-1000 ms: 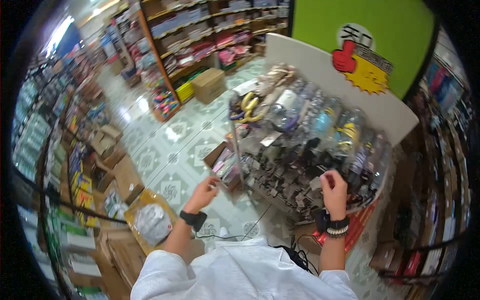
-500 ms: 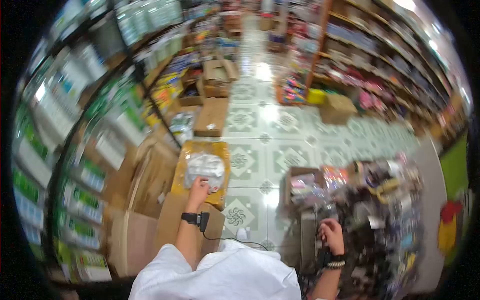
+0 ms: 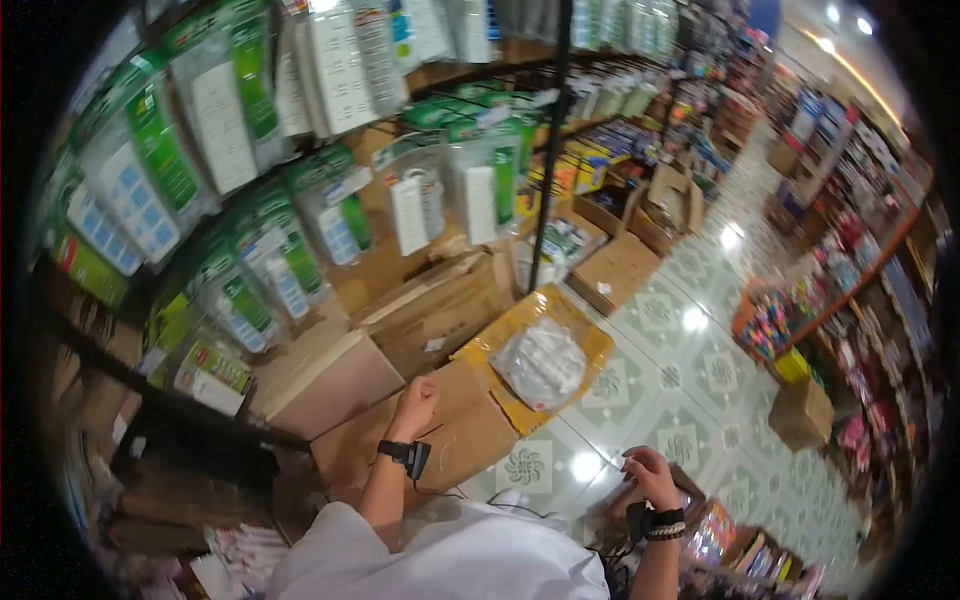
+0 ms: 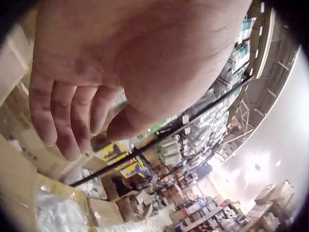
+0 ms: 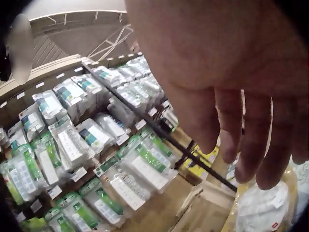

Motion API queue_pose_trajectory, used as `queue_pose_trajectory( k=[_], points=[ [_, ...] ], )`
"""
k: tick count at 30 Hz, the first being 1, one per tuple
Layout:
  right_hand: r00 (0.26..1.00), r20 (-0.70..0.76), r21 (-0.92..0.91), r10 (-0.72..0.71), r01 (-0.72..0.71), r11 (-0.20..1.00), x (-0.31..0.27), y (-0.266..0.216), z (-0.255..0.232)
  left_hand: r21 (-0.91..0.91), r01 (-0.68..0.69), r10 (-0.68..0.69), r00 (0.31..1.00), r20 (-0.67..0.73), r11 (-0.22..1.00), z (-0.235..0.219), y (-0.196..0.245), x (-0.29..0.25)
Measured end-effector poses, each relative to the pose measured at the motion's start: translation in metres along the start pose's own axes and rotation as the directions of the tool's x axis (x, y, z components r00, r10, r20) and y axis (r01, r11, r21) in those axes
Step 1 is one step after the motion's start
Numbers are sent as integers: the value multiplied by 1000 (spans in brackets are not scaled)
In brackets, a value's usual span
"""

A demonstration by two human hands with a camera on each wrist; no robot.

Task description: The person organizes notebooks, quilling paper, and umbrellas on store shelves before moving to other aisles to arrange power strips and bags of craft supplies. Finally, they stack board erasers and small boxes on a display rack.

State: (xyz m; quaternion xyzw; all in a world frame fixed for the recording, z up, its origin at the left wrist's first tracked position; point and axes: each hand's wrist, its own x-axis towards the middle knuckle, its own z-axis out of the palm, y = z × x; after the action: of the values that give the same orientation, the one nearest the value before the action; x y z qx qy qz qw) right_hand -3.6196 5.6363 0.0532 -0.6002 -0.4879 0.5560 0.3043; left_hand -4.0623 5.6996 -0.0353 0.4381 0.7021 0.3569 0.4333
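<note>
My left hand [image 3: 416, 408] hangs over the closed cardboard boxes, loosely curled, with nothing in it; in the left wrist view its fingers [image 4: 63, 121] are relaxed. My right hand [image 3: 652, 478] is held over the tiled floor, fingers bent loosely and empty; the right wrist view shows its fingers [image 5: 258, 140] hanging apart. Between and beyond the hands lies a yellow-taped carton [image 3: 478, 362] with a clear plastic bag of white items [image 3: 541, 362] on it. Packaged power strips [image 3: 222, 125] in green and clear packs hang on the rack at the left.
A black rack post [image 3: 552, 150] stands beyond the boxes. A brown box [image 3: 340, 375] leans by the rack. The tiled floor [image 3: 660, 375] runs up to an aisle at the upper right. A small carton [image 3: 801, 413] sits by the right shelves, and open boxes [image 3: 757, 552] stand at the lower right.
The view has swung left from the display of bagged goods to the power strip rack. My right hand no longer pinches near that display; my left hand is now over the cardboard boxes.
</note>
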Motion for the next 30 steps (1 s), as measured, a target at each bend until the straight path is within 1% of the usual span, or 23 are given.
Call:
queue_pose_trajectory(
  k=[2,3,5,6,7,9,10,12,13,15,16,17,19,20,21,22,23,24,25,26,28,29,30],
  points=[
    [995,97,-31,-19,22,999,34,-18,8,-35,27,-31,991,-129,999,-23,-30,-12],
    [985,169,-55,-17,26,998,53,-23,11,51,9,2,973,-229,999,-34,-40,-24],
    [956,293,-97,-35,66,993,86,-34,18,-24,56,-61,942,-329,998,-48,-59,-46],
    [943,329,-111,-45,86,990,101,-38,23,-82,86,-111,917,-384,993,-53,-68,-58],
    [919,389,-108,-58,108,988,115,-39,27,-100,93,-126,900,-417,991,-56,-79,-69],
    [859,506,-121,-75,157,980,141,-44,30,-102,185,-211,819,-534,977,-54,-94,-85],
    [832,549,-124,-82,178,976,149,-52,33,-131,186,-228,789,-571,974,-45,-91,-96],
    [758,646,-112,-89,210,971,172,-55,38,-116,109,-157,783,-602,987,-30,-83,-125],
    [728,683,-131,-57,199,971,182,-59,40,-120,107,-159,760,-630,987,-24,-77,-139],
    [682,729,-119,-60,212,970,198,-62,45,-61,332,-309,775,-551,941,-10,-59,-160],
    [654,754,-102,-66,215,971,207,-63,49,-95,350,-347,785,-513,932,-6,-37,-177],
    [653,754,-88,-74,213,973,217,-63,53,-123,372,-384,793,-472,920,-5,-23,-191],
    [591,805,-75,-48,183,980,233,-55,71,-174,371,-402,729,-553,912,0,-59,-217],
    [583,812,-67,-35,153,986,242,-54,80,-175,350,-384,721,-577,920,2,-79,-236],
    [606,793,-82,-69,217,973,253,-52,89,-178,317,-357,711,-606,932,3,-93,-244],
    [627,772,-92,-107,276,957,260,-53,100,-269,295,-399,663,-633,917,8,-78,-262],
    [662,732,-87,-159,323,942,265,-57,110,-413,301,-508,587,-630,860,14,-98,-277],
    [696,689,-97,-203,365,926,270,-65,116,-422,243,-476,609,-635,874,21,-88,-292],
    [711,661,-56,-241,366,929,278,-73,123,-588,149,-542,610,-578,795,25,-121,-303],
    [728,627,-21,-278,372,928,288,-83,128,-591,160,-546,621,-562,791,32,-131,-311],
    [809,486,8,-332,376,927,315,-112,132,-571,212,-581,541,-607,793,41,-143,-314],
    [822,388,-24,-417,461,887,353,-111,135,-567,288,-630,470,-619,772,43,-155,-310],
    [814,292,-67,-502,541,838,389,-111,135,-606,301,-667,469,-578,736,42,-159,-302]
  ],
)
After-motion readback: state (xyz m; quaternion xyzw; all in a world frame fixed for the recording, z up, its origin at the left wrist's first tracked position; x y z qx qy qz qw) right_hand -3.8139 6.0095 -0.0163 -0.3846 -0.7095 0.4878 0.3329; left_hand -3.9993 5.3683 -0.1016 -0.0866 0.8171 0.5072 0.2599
